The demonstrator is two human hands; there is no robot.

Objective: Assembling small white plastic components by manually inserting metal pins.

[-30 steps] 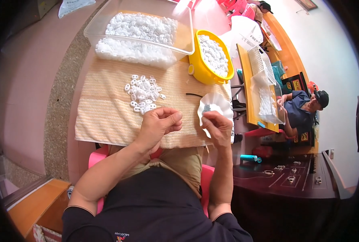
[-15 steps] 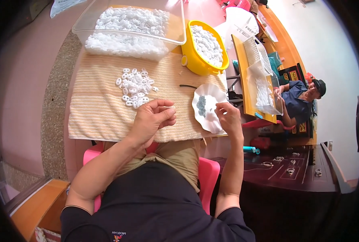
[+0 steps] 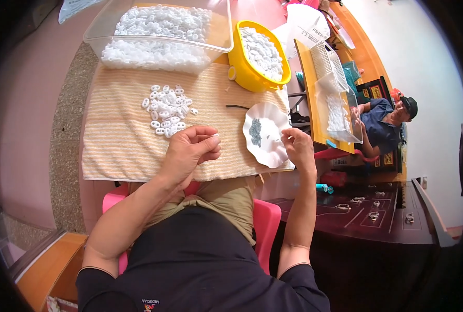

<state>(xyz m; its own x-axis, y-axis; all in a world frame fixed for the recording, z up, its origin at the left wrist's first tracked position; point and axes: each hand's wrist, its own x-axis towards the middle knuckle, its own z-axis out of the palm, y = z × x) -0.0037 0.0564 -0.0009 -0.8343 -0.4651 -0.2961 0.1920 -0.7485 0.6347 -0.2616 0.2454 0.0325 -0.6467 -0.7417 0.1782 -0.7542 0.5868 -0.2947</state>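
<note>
The left hand (image 3: 189, 148) pinches a small white plastic ring (image 3: 216, 137) above the striped beige cloth (image 3: 117, 151), while the right hand (image 3: 296, 145), fingers curled, reaches the white scalloped dish (image 3: 270, 151) of small grey parts (image 3: 255, 132), kept close for picking

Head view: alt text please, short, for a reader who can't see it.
Seen from above, a seated person's left hand pinches a small white piece over a striped mat, while the right hand rests at a white scalloped dish holding small dark parts. A loose pile of white rings, a clear bin and a yellow tub of more lie beyond.
</note>
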